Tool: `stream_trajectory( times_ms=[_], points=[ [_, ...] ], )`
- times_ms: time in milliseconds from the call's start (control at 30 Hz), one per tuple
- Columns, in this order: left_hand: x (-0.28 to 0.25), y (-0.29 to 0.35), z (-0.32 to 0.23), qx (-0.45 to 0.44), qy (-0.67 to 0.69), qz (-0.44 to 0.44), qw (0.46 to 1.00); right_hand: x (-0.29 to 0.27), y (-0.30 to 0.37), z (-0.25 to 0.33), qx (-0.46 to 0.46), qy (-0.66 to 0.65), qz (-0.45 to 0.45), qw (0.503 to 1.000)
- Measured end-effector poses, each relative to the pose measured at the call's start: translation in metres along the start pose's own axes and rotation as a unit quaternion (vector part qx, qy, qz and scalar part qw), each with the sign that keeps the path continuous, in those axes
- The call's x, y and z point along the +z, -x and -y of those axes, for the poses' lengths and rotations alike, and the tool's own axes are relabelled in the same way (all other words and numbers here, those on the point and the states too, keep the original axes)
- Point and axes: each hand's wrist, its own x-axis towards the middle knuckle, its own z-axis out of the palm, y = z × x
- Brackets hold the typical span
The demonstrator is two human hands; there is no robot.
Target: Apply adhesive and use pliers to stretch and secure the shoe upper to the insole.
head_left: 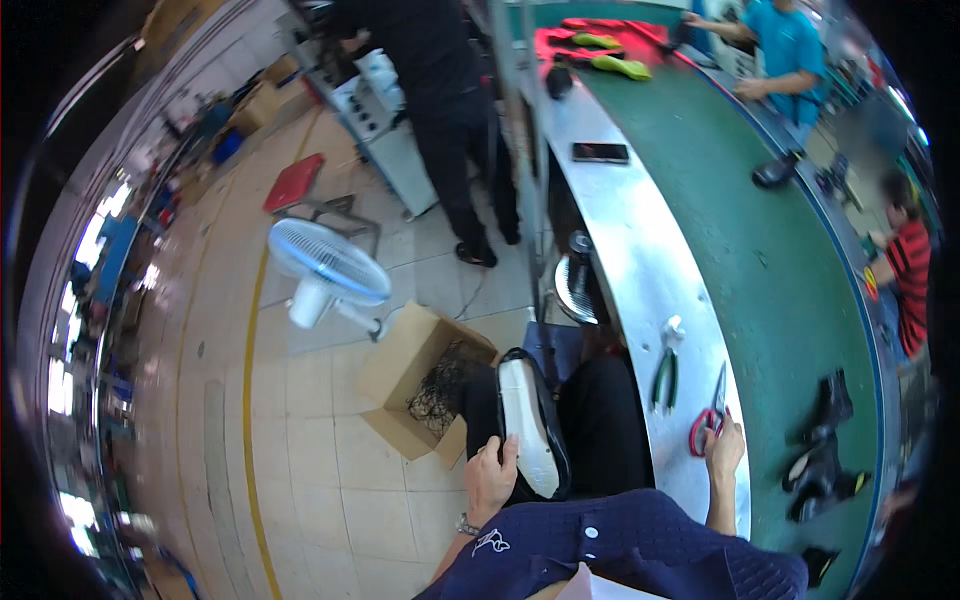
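Black shoe (pixel 546 390), pale bottom face up, lies lengthwise over the person's lap, its near end close to the torso. Left hand (pixel 490 478): fingers closed on the shoe's left edge, thumb laid over the pale bottom. Right hand (pixel 725 447): fingers bent and in contact with the red handles of the scissors (pixel 704 432); whether they are closed around the loops cannot be told. The scissors are on the metal ledge (pixel 640 230), blades pointing away from the person. Pliers with green handles (pixel 665 382) lie on the same ledge, just left of the scissors; a dark phone (pixel 600 153) lies farther along. Beyond the ledge runs a green belt (pixel 740 220), bearing dark footwear (pixel 820 475) at right. Cardboard box (pixel 405 345), open, stands on the floor left of the shoe, holding dark tangled strands (pixel 437 390)
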Motion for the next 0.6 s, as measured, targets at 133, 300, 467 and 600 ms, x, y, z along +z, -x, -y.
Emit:
stream_trajectory(
  times_ms=[133,300,467,600],
  points=[
    [0.001,0.002,0.014,0.030,0.082,0.000,0.996,0.002,-0.016,0.033,-0.057,-0.081,-0.032,0.995],
    [0.022,0.014,0.020,0.033,0.231,0.043,0.971,0.056,-0.054,0.088,-0.113,-0.097,-0.043,0.988],
    [0.026,0.005,-0.019,0.171,0.067,0.065,0.981,0.055,-0.064,0.124,-0.092,-0.051,-0.028,0.994],
    [0.038,-0.044,-0.081,0.388,-0.002,-0.033,0.921,0.076,-0.086,0.081,-0.126,-0.039,-0.058,0.990]
  ],
)
